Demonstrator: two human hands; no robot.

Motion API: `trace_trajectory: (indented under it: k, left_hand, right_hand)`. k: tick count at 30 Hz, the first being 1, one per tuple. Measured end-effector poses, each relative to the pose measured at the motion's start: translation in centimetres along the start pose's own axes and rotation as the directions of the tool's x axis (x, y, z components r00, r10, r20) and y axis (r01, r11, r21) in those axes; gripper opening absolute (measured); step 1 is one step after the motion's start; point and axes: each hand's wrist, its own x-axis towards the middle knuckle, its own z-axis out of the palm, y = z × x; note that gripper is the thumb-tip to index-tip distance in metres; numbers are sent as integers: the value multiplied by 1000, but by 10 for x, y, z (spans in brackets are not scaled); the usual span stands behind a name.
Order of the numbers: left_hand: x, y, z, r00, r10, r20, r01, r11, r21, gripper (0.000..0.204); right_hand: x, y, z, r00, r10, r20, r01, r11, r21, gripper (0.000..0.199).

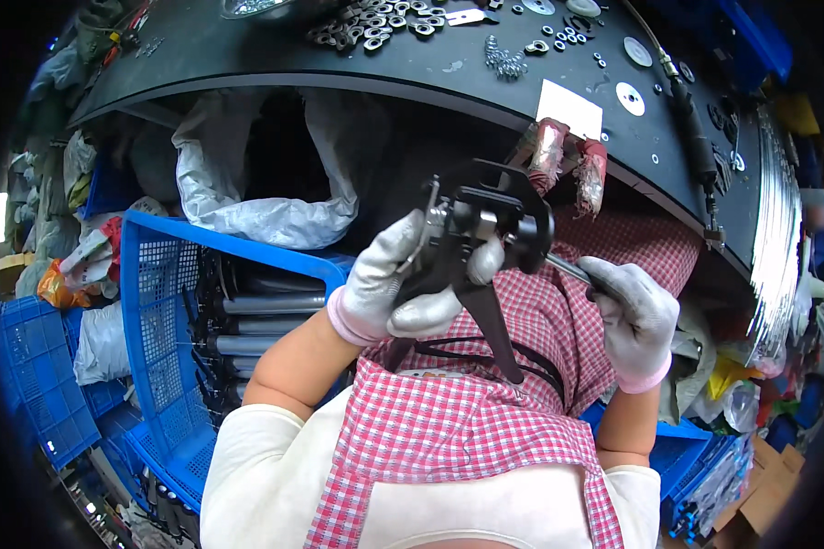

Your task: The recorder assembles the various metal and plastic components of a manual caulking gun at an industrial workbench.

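My left hand (398, 279), in a grey-white coated glove, grips a black metal mechanism (467, 206) above my lap. Its fingers wrap the near left side, and one gloved fingertip shows at the middle of the part. The mechanism has a rounded plate at the far side, a small spring at the left and dark flat legs pointing toward me. My right hand (634, 320), gloved too, is closed around a tool with a slim metal shaft (568, 267). The shaft points left and reaches the mechanism's right side; its handle is hidden in the palm.
The black workbench (275, 46) carries metal fittings (375, 23), springs (504, 59), washers and a white card (568, 108). Red-wrapped handles (549, 156) jut over its edge. At right lie a powered driver (691, 128) and metal rods (774, 238). A blue crate (160, 274) of tubes stands left.
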Motion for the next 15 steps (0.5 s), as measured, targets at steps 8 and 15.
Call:
trace_trajectory:
  k: [8, 15]
  left_hand:
    - [7, -1, -6, 992, -39, 123, 20, 987, 157, 62]
    - [5, 0, 2, 996, -71, -60, 84, 968, 237, 70]
  right_hand:
    - [9, 3, -5, 995, -100, -21, 95, 984, -151, 36]
    - [14, 3, -7, 942, 177, 286, -242, 948, 209, 29]
